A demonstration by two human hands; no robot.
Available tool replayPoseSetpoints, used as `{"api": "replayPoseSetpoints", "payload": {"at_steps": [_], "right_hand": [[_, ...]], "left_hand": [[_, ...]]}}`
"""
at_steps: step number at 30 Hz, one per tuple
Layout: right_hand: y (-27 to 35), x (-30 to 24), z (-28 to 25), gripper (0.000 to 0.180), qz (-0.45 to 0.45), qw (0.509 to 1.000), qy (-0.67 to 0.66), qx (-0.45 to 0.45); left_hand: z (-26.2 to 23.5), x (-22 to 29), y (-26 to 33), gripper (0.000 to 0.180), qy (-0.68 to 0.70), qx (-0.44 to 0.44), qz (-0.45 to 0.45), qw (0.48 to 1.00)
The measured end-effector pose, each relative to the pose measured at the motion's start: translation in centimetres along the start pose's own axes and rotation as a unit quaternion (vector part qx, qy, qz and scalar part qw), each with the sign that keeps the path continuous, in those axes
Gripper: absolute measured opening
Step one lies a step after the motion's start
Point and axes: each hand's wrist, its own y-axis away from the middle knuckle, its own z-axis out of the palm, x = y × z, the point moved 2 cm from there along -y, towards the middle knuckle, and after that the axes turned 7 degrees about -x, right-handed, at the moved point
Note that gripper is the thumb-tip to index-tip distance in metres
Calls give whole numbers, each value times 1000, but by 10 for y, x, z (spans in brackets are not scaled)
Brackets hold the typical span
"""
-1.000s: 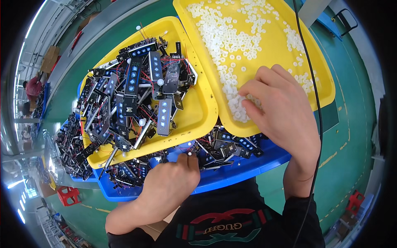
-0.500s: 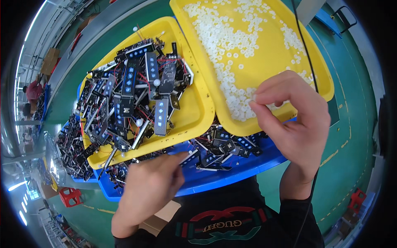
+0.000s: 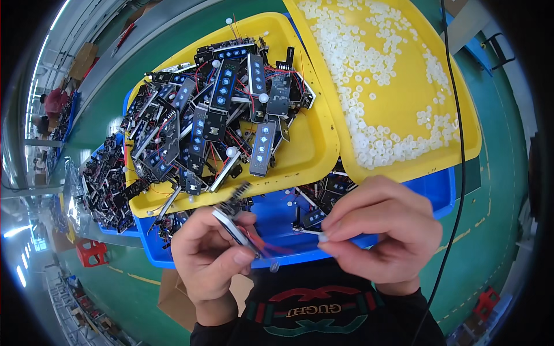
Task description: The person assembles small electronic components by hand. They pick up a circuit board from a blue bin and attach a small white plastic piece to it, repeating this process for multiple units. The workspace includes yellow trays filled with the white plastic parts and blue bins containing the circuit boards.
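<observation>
From the right hand (image 3: 388, 228), 12 o'clock is passable over low rings (image 3: 378, 149) and the right tray (image 3: 404, 92); the cable (image 3: 460, 135) bars 1 to 5. From the left hand (image 3: 208, 252), heaped boards (image 3: 224, 86) block 11 to 1; 2 o'clock opens over the blue bin (image 3: 272, 219), wires (image 3: 263, 247) intruding at 3.

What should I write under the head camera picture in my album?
Left hand holding a circuit board, right hand pinching a small white piece, near a blue tray.
</observation>
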Motion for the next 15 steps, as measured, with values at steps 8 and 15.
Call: {"api": "replayPoseSetpoints", "payload": {"at_steps": [8,15], "right_hand": [[14,12,28,20,35,981,-190,27],[11,14,32,21,4,983,-178,39]], "left_hand": [[19,7,-6,25,30,77,26,996],[24,6,-5,19,-68,64,71,993]]}}
